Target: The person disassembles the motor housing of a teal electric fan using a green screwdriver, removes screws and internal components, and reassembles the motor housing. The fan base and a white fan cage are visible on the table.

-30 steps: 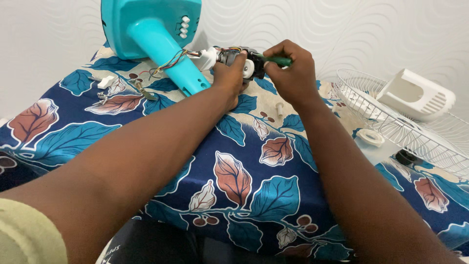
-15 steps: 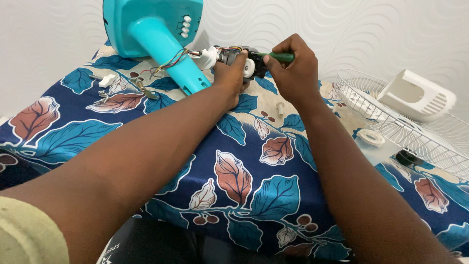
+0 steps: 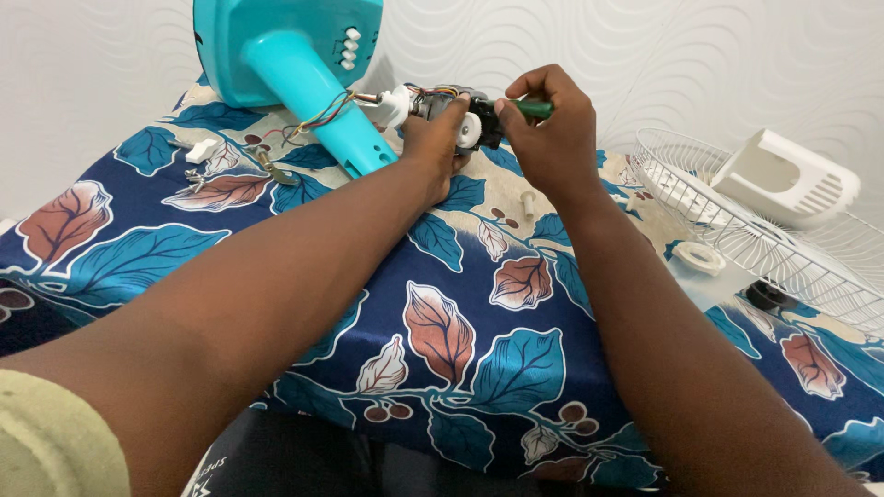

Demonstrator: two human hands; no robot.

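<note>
Cloth (image 3: 276, 239) with blue, teal and rust leaves covers the worktop, and everything is placed here against the small fan motor (image 3: 440, 103) held near its far edge. Far left of the motor, a white clip (image 3: 202, 149) and a few loose metal bits (image 3: 195, 177) lie on the cloth, with bare cloth around them and down to the near edge. Just left of the motor, the teal fan base (image 3: 285, 46) lies tipped, its neck (image 3: 322, 110) slanting down; coloured wires (image 3: 318, 118) run from the neck to the motor. The left hand (image 3: 433, 152) is closed around the motor from below. Directly right of it, the right hand (image 3: 543, 138) is clamped on a green-handled screwdriver (image 3: 532, 109) whose tip end meets the motor. Below the right hand a small white peg (image 3: 528, 202) rests on the cloth. Farther right, a white ring (image 3: 698, 258) lies near the cloth's edge. Far right, a white wire fan guard (image 3: 783, 248) lies like a shallow basket, holding a white vented plastic housing (image 3: 783, 179).
</note>
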